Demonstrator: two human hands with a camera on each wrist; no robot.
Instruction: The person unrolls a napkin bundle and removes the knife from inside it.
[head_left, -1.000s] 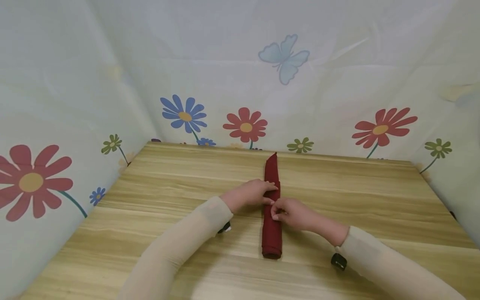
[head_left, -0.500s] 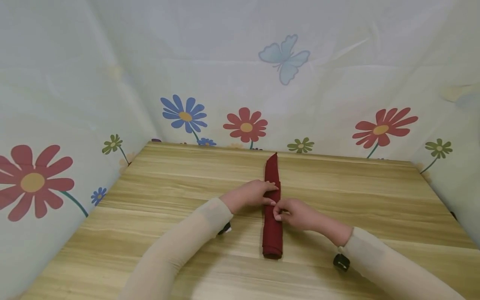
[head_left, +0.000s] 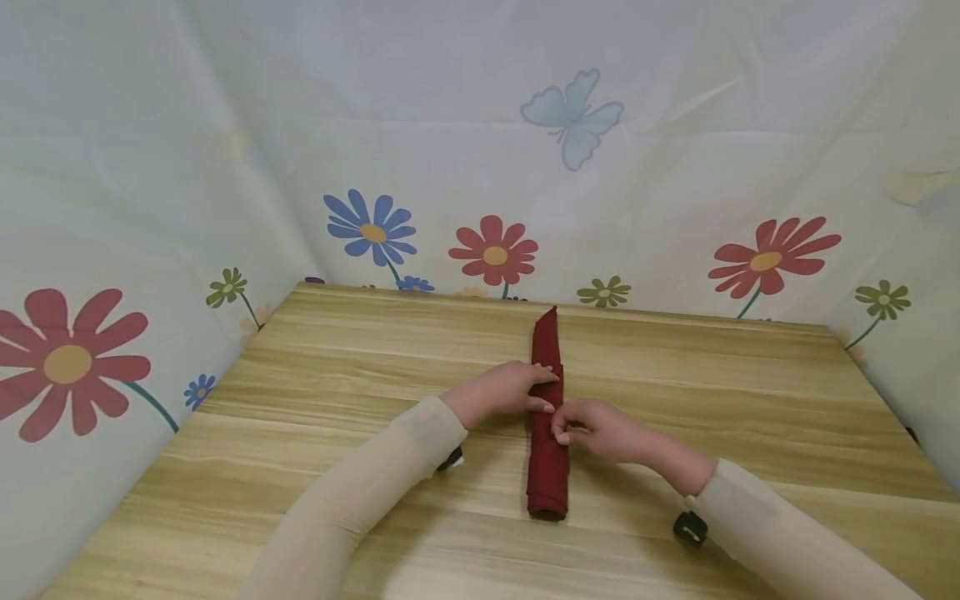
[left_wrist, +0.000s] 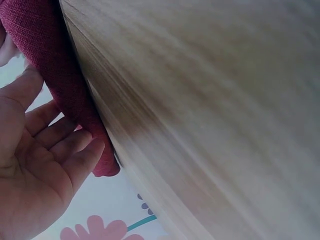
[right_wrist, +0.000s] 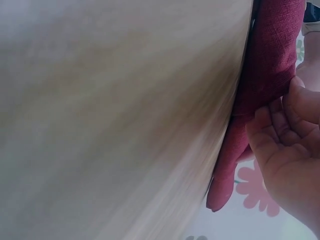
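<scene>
A dark red cloth (head_left: 547,475), rolled into a long narrow tube, lies lengthwise on the wooden table. Its far end tapers to a point, and the near end shows the rolled layers. My left hand (head_left: 510,387) reaches in from the left and rests on the roll's upper middle, fingers gently bent across it. In the left wrist view those fingertips (left_wrist: 97,146) lie against the cloth (left_wrist: 70,75). Just nearer, my right hand (head_left: 603,429) pinches the cloth's edge at the right side between thumb and fingers. The right wrist view shows the thumb (right_wrist: 300,92) at that edge.
The wood-grain table (head_left: 337,350) extends on both sides of the roll. Behind it and at the sides hang pale sheets (head_left: 420,108) printed with flowers and a butterfly. A black device (head_left: 690,527) is strapped at the right wrist.
My right hand has shifted slightly right, its fingertips moving from over the roll toward its right edge. My left hand stays in place on the cloth. The head view has turned a little.
</scene>
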